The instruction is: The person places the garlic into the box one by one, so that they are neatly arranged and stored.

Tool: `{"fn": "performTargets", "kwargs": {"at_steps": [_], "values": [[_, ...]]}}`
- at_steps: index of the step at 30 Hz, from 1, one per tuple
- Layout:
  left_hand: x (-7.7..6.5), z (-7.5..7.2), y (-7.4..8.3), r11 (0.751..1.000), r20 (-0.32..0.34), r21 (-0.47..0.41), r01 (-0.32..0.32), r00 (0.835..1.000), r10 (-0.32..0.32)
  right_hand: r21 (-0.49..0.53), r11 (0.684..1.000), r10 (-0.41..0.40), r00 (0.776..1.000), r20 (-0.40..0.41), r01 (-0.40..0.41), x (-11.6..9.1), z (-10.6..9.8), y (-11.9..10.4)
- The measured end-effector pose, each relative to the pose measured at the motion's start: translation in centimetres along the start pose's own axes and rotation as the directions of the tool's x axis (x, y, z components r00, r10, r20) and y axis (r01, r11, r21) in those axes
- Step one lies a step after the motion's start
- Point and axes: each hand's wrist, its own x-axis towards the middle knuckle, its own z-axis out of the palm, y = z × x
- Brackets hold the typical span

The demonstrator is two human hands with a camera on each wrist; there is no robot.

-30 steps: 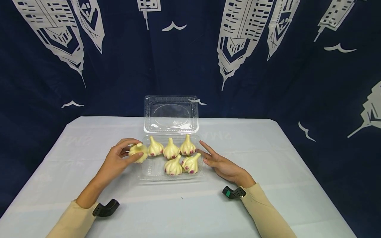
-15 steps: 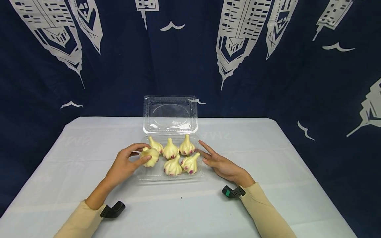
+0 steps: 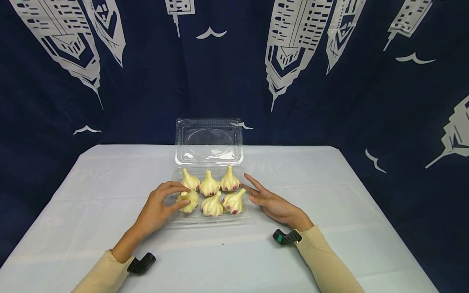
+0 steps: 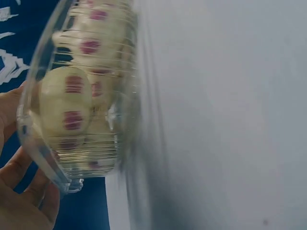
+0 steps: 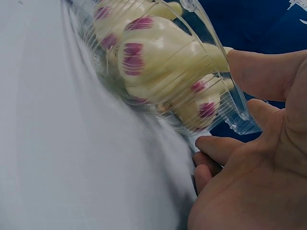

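A clear plastic clamshell container (image 3: 216, 219) lies with its lid (image 3: 209, 142) raised at the back. My left hand (image 3: 156, 208) reaches over its left rim and holds a pale garlic bulb (image 3: 188, 203) between thumb and fingers in the front left of the tray. Through the clear wall, the left wrist view shows that bulb (image 4: 66, 98) with purple patches. Several more garlic bulbs (image 3: 210, 185) with purple-marked bases sit in two rows inside. At the right rim my right hand (image 3: 276, 205) rests with fingers extended, touching the container's edge (image 5: 235, 91).
A white cloth covers the table (image 3: 220, 260). Behind it hangs a dark blue curtain (image 3: 227, 81) with white building prints. Each wrist wears a black device, the left one (image 3: 141, 264) near the sleeve cuff.
My left hand has carried the garlic bulb rightward and toward me, from beside the container's left rim into the front left of the tray. My right hand has stayed at the right rim.
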Motion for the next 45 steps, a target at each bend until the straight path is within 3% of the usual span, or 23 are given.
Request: {"fn": "performTargets", "kwargs": {"at_steps": [6, 10, 18, 26, 29, 34, 39, 45], "values": [[-0.2, 0.6, -0.6, 0.984, -0.005, 0.142, -0.103, 0.995, 0.104, 0.004, 1.000, -0.004, 1.000, -0.002, 0.004, 0.0, 0.1, -0.2], [-0.2, 0.5, -0.4, 0.976, 0.010, 0.195, -0.100, 0.995, 0.100, 0.008, 1.000, -0.012, 1.000, 0.002, 0.012, 0.0, 0.0, -0.2], [-0.1, 0.5, -0.6, 0.981, -0.003, 0.171, -0.088, 0.996, 0.090, 0.015, 1.000, -0.025, 0.999, 0.028, 0.025, -0.1, 0.0, 0.0], [1.0, -0.2, -0.5, 0.984, -0.066, 0.120, -0.133, 0.988, 0.141, 0.078, 0.996, -0.033, 0.997, -0.072, 0.039, -0.5, -0.4, -1.1], [1.8, -1.3, -0.7, 0.992, -0.086, 0.096, -0.076, 0.993, 0.084, 0.059, 0.997, -0.041, 0.991, -0.131, 0.049, -0.1, -0.4, -1.8], [3.7, -3.4, -1.8, 0.994, -0.078, 0.013, 0.105, 0.992, -0.104, -0.002, 0.998, -0.062, 0.978, -0.200, 0.063, 1.8, -0.6, -2.9], [6.4, -4.6, -3.3, 0.958, -0.047, -0.142, 0.251, 0.965, -0.260, -0.078, 0.994, -0.094, 0.954, -0.286, 0.075, 4.0, -1.9, -4.4], [9.4, -4.3, -5.2, 0.903, 0.002, -0.267, 0.336, 0.938, -0.348, -0.196, 0.978, -0.150, 0.907, -0.393, 0.077, 6.2, -4.2, -6.1]]}}
